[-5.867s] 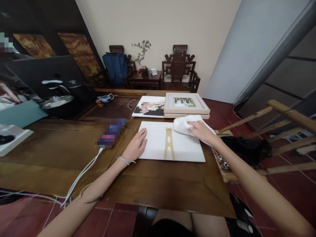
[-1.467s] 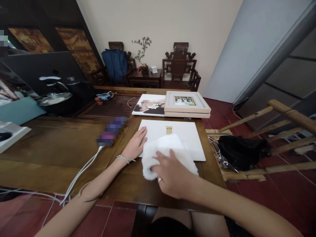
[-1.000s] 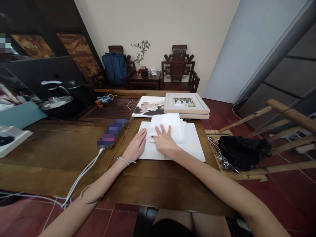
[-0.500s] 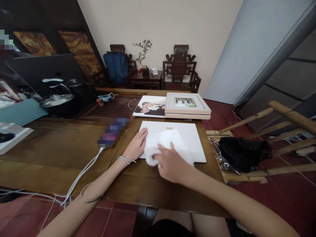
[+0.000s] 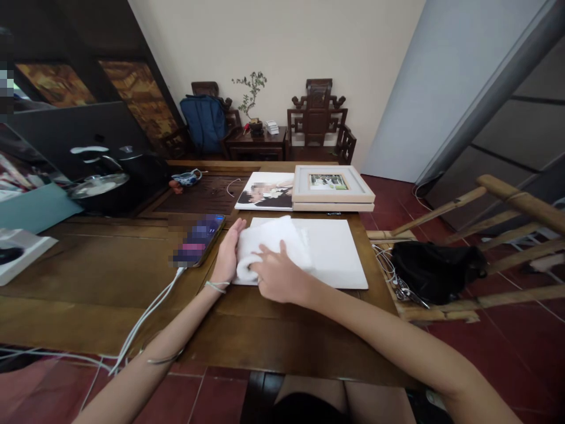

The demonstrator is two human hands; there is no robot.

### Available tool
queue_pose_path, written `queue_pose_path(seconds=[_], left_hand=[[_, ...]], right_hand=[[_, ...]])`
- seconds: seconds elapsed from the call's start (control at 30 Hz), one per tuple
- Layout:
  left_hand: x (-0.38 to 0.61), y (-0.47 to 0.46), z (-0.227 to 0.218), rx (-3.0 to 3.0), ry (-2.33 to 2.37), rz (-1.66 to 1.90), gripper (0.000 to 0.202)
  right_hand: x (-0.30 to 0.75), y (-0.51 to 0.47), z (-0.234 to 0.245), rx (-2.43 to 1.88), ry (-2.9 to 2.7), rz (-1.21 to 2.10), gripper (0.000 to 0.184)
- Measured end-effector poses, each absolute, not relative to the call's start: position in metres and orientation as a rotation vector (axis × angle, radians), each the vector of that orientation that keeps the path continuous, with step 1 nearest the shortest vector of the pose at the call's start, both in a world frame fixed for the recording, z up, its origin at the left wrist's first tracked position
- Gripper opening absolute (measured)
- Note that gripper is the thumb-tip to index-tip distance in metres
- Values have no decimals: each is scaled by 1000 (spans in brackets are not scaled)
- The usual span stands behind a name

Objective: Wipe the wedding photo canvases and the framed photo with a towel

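Note:
A white board [image 5: 339, 253] lies flat on the wooden table in front of me. Over its left half is a folded, fluffy white cloth [image 5: 276, 232], with a rolled edge toward me. My right hand [image 5: 282, 275] grips the cloth near that roll, its fingers spread partly over the top. Turned on edge, my left hand [image 5: 227, 253] is against the board's left side and close to the cloth; its fingers are stretched out and it holds nothing. The gold mark near the board's far edge is hidden by the cloth or out of sight.
Behind the board are a photo print [image 5: 265, 191] and stacked pale wooden frames [image 5: 333, 182]. A phone [image 5: 198, 240] with a white charging cable [image 5: 152, 306] lies left of my hand. A black bag [image 5: 436, 274] rests on a bamboo chair [image 5: 507, 200] at right.
My right hand has slid the cloth leftward across the board. My left hand has shifted left and turned onto its edge.

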State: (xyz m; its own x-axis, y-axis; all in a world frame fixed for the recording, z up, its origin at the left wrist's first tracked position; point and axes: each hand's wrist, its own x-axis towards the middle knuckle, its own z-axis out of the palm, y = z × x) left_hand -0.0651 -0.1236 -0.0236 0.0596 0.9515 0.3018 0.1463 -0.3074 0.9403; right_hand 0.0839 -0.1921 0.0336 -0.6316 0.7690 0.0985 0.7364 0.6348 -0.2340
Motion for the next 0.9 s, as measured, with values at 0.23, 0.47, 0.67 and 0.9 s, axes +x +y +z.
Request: queue_pose_path(seconds=[0.23,0.47,0.67,0.9], left_hand=[[-62,-134,-19,1906,1255,1193,54],[-63,-132,-25,2282,1286,899,49],[-64,-132,-27,2376,1290,821,48],[-65,-131,-30,2410,1280,813,47]], right_hand=[[114,-213,67,-1287,-2722,559,22],[116,-132,73,-1676,-2386,525,33],[84,-76,72,-1653,-2402,513,33],[133,-66,77,-1699,-2392,477,21]])
